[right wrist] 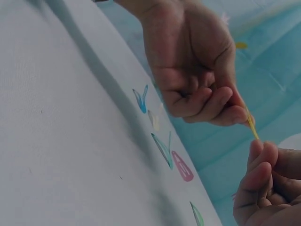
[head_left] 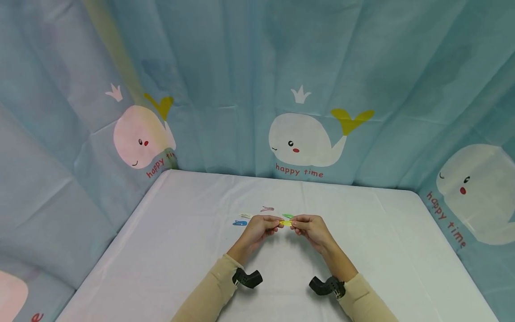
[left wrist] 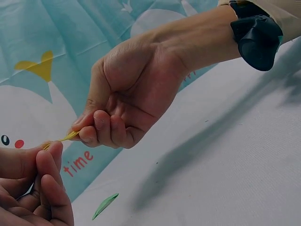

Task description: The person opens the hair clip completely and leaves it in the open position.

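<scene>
A yellow snap hair clip (head_left: 286,222) is held between my two hands, just above the table. My left hand (head_left: 260,229) pinches one end of it between thumb and fingertips. The other end is pinched the same way by my right hand (head_left: 315,230). In the left wrist view the clip (left wrist: 70,135) looks thin, edge-on, and partly covered by fingers. Beyond the hands lie a blue clip (head_left: 240,223), a whitish clip (head_left: 246,216), a pink clip (head_left: 267,209) and a green clip (head_left: 288,216). The right wrist view also shows a teal clip (right wrist: 162,151).
A white cloth covers the table (head_left: 181,250). A blue curtain (head_left: 225,89) with printed whales stands along the table's back and sides. Black cameras (head_left: 247,278) are strapped to both wrists, over beige sleeves.
</scene>
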{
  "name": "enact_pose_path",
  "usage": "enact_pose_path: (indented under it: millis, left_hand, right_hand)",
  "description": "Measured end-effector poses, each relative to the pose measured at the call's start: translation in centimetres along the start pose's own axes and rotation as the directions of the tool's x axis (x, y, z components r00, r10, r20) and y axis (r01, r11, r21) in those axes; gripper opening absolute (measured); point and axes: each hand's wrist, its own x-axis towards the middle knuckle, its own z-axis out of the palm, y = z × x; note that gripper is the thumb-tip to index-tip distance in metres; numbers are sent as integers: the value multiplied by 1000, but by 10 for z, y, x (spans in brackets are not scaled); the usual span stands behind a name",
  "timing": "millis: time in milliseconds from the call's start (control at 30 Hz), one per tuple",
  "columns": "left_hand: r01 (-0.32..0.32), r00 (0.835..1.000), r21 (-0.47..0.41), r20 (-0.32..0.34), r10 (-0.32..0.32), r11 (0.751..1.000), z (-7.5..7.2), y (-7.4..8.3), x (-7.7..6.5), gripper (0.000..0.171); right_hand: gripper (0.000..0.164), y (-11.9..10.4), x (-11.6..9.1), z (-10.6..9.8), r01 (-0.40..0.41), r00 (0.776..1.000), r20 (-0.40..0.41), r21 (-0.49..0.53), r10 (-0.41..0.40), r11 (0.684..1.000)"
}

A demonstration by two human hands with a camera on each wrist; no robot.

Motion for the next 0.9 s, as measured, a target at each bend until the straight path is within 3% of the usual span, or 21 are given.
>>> enact_pose_path:
  millis: [233, 900]
  left_hand:
    - [-9, 1000, -8, -2, 9, 1000, -1, -1, -1, 28]
    - [-34, 999, 83, 22, 33, 996, -4, 3, -4, 27]
  right_hand:
    - [9, 1, 0, 3, -11, 1000, 19, 58, 10, 998]
    - [12, -1, -1, 0, 25, 1000, 11, -11, -24, 1000]
